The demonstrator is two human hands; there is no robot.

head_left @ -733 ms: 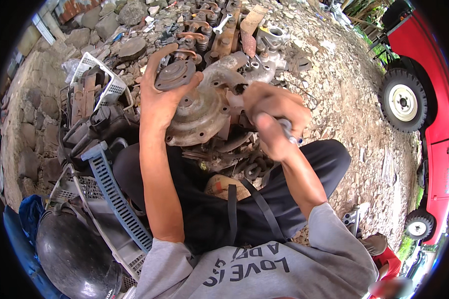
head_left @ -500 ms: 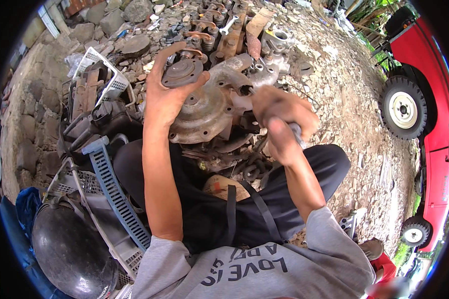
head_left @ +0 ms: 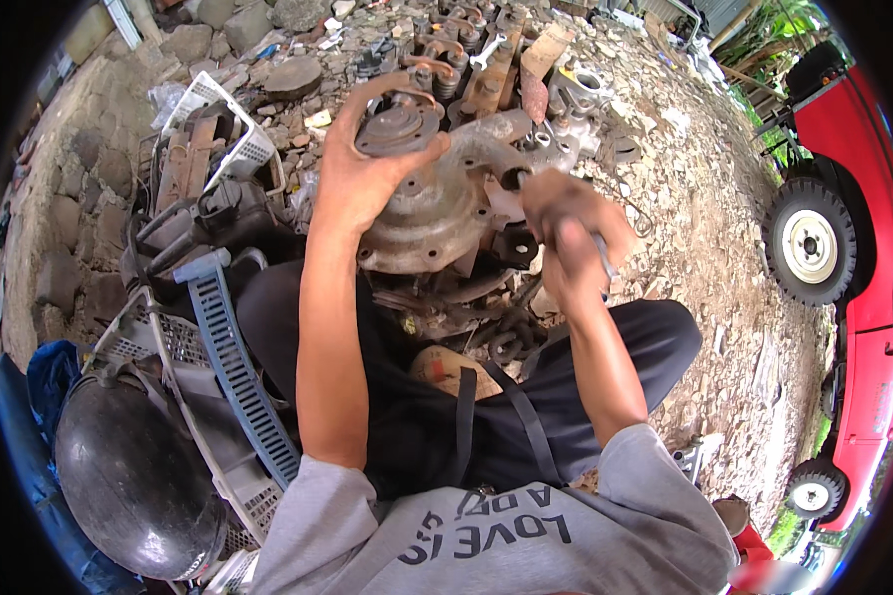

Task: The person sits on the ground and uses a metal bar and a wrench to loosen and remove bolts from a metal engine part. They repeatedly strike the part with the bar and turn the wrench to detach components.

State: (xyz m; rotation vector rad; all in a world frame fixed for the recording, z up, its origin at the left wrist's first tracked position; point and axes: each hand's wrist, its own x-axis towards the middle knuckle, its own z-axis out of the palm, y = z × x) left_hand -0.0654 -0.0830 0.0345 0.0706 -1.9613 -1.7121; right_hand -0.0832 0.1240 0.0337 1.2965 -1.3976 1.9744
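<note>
My left hand (head_left: 355,178) wraps its thumb and fingers around a round, rusty metal flange (head_left: 397,127). The flange stands out from a wide grey cast-metal housing (head_left: 417,233) with bolt holes around its rim. To the right of the housing, my right hand (head_left: 577,220) is closed in a fist, slightly blurred. A thin shiny metal tool (head_left: 603,254) sticks out of the fist near the wrist; its kind and its other end cannot be made out. The fist is close to the housing's round pipe opening (head_left: 512,178).
Beyond the housing lie rusty engine parts with springs (head_left: 445,58), an open-end wrench (head_left: 488,50) and a grey casting (head_left: 577,94). White plastic baskets (head_left: 252,149), a blue slotted plastic piece (head_left: 236,362) and a black helmet (head_left: 134,481) stand left. A red vehicle (head_left: 868,297) is at right.
The view has shifted a little, so the scene sits lower and further right. My right fist has changed its tilt beside the housing. My left hand keeps its hold on the flange.
</note>
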